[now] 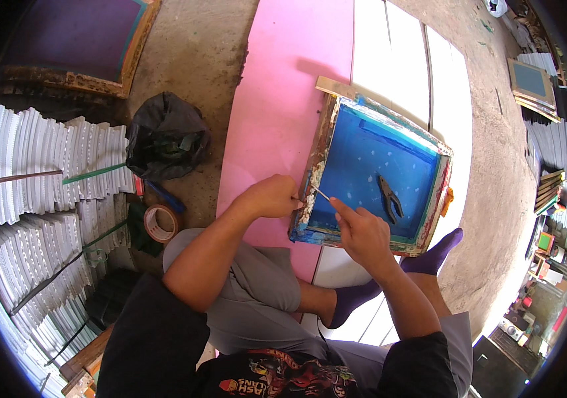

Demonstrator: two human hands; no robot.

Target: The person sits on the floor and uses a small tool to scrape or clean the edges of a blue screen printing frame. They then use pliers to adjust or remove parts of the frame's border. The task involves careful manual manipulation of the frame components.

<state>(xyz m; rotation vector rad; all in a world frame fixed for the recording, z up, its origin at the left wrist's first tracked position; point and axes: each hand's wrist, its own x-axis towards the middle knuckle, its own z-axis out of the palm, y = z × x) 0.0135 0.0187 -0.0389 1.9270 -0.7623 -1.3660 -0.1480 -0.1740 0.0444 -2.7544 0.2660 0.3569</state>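
Blue-mesh printing frame worked on at its near-left corner

White stacked ridged sheets (45, 172) fill the far left; beside them a black plastic bag (166, 134) and a roll of brown tape (161, 223) sit on the concrete floor. Pink sheet (283, 86) lies under the work. Left hand (269, 197), fingers closed together, pinches a thin light-coloured strip (321, 194) at the paint-stained wooden frame with blue mesh (376, 176). Right hand (361, 230) rests on the frame's near edge, forefinger stretched toward the strip, other fingers curled; whether it grips anything, cannot tell. Dark metal pliers (389, 198) lie loose on the mesh, right of both hands.
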